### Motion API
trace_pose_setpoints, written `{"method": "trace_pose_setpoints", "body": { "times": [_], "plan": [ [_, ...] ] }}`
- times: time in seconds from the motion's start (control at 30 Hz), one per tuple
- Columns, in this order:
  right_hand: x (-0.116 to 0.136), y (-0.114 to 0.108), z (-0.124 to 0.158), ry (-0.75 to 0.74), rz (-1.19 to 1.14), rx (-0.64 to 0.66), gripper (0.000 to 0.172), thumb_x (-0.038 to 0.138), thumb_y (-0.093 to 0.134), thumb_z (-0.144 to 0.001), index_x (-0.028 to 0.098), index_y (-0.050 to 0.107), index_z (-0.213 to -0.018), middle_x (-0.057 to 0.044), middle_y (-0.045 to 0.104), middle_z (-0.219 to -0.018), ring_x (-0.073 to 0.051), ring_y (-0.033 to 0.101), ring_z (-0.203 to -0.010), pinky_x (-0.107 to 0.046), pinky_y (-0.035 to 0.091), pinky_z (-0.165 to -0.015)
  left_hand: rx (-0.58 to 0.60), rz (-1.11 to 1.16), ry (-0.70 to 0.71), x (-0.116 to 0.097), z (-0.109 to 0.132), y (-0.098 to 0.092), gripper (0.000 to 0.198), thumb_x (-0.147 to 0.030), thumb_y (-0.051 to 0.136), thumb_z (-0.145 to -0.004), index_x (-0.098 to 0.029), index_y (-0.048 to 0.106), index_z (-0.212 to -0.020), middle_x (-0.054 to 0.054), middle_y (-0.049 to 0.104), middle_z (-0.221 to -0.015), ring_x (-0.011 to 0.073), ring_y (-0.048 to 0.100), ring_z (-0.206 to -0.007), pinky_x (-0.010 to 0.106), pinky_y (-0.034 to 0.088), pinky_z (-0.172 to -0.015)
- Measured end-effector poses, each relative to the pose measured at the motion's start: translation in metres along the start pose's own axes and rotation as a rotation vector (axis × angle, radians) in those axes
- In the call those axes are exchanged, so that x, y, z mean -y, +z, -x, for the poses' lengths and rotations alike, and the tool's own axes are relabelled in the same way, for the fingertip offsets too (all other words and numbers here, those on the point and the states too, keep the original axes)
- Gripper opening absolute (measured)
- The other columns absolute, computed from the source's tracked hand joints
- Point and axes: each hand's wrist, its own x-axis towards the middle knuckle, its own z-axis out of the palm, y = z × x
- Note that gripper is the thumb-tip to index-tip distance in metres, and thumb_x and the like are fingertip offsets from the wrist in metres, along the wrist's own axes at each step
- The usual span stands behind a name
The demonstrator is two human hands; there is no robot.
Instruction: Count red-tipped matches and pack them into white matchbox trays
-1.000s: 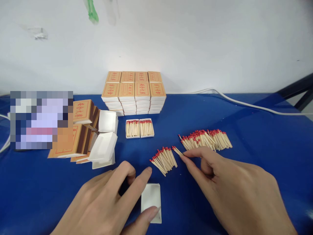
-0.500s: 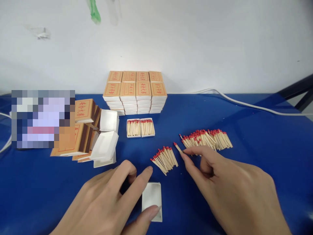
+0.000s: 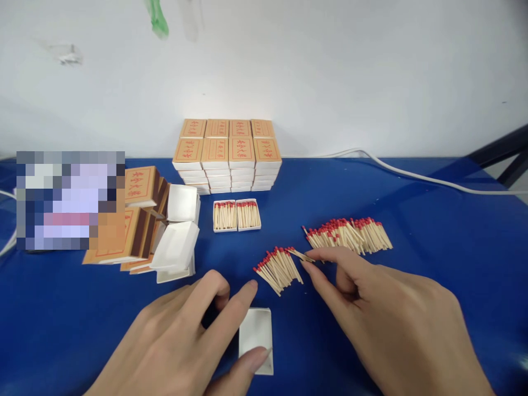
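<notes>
Between the thumb and index fingertips of my right hand (image 3: 383, 313) is a single match (image 3: 297, 253). Its red head points left, touching or nearly touching the right side of a small fan of matches (image 3: 282, 272). My left hand (image 3: 185, 335) has its fingers apart, the index fingertip close to the fan's left edge. Its thumb reaches over an empty white matchbox tray (image 3: 256, 330); whether it presses on the tray I cannot tell. Behind my right fingers lies a larger heap of red-headed matches (image 3: 346, 234), partly hidden by that hand.
Two matchbox trays filled with matches (image 3: 237, 228) stand mid-table before stacked matchboxes (image 3: 226, 151). To the left are leaning matchbox sleeves (image 3: 138, 184), white empty trays (image 3: 175, 247) and a pixelated area. A white cable (image 3: 412, 179) runs along the wall on the blue table (image 3: 433, 236).
The match at my right fingertips has turned flatter, its head moving down and left against the fan. My fingertips look slightly farther apart. My left hand stays put.
</notes>
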Motion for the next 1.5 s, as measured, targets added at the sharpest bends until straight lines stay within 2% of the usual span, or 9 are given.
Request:
{"method": "trace_pose_setpoints", "body": {
  "times": [0.3,0.5,0.67,0.83,1.3,1.5],
  "plan": [
    [-0.002,-0.004,0.001,-0.088,0.101,0.012,0.039,0.029,0.043,-0.119,0.02,0.076,-0.101,0.003,0.062,-0.055,-0.021,0.06,-0.041,-0.036,0.034,-0.047,-0.003,0.002,0.005,0.002,-0.003,0.001,0.042,-0.044,0.045,-0.118,-0.022,0.065,-0.149,0.007,0.069,-0.115,0.0181,0.078,-0.082,0.033,0.063,-0.065],
    [-0.001,-0.002,0.002,-0.042,0.084,-0.012,0.036,0.032,0.047,-0.12,0.021,0.075,-0.1,0.005,0.059,-0.054,-0.018,0.059,-0.043,-0.035,0.033,-0.049,-0.006,0.008,-0.008,-0.001,0.0,0.0,0.043,-0.046,0.045,-0.119,-0.024,0.065,-0.149,0.006,0.069,-0.116,0.0174,0.077,-0.081,0.034,0.062,-0.065],
    [0.002,-0.003,0.005,-0.038,-0.019,-0.054,0.031,0.033,0.053,-0.119,0.024,0.077,-0.1,0.007,0.061,-0.058,-0.014,0.059,-0.044,-0.033,0.037,-0.051,0.011,0.004,-0.015,-0.001,-0.001,0.0,0.043,-0.046,0.045,-0.118,-0.024,0.064,-0.15,0.006,0.069,-0.117,0.0177,0.078,-0.082,0.034,0.063,-0.066],
    [0.011,-0.004,0.005,-0.044,-0.108,-0.025,0.029,0.029,0.056,-0.116,0.026,0.076,-0.096,0.009,0.058,-0.057,-0.012,0.055,-0.043,-0.034,0.036,-0.05,0.006,0.0,-0.009,-0.001,-0.003,-0.001,0.044,-0.047,0.043,-0.119,-0.024,0.063,-0.152,0.006,0.069,-0.116,0.0175,0.078,-0.082,0.033,0.063,-0.065],
    [0.016,0.0,0.0,0.032,-0.176,-0.039,0.032,0.027,0.056,-0.112,0.026,0.078,-0.089,0.01,0.054,-0.054,-0.009,0.053,-0.042,-0.03,0.036,-0.049,0.046,-0.007,0.002,0.0,-0.004,-0.005,0.044,-0.046,0.044,-0.118,-0.024,0.062,-0.152,0.006,0.068,-0.113,0.0175,0.077,-0.076,0.034,0.064,-0.061],
    [0.015,-0.001,-0.001,0.05,-0.185,-0.038,0.033,0.033,0.056,-0.115,0.026,0.079,-0.093,0.011,0.051,-0.052,-0.008,0.052,-0.04,-0.029,0.037,-0.047,0.061,-0.011,-0.008,0.001,-0.01,-0.004,0.049,-0.048,0.042,-0.119,-0.025,0.058,-0.159,0.005,0.067,-0.109,0.0155,0.074,-0.069,0.032,0.063,-0.057]
  ]
}}
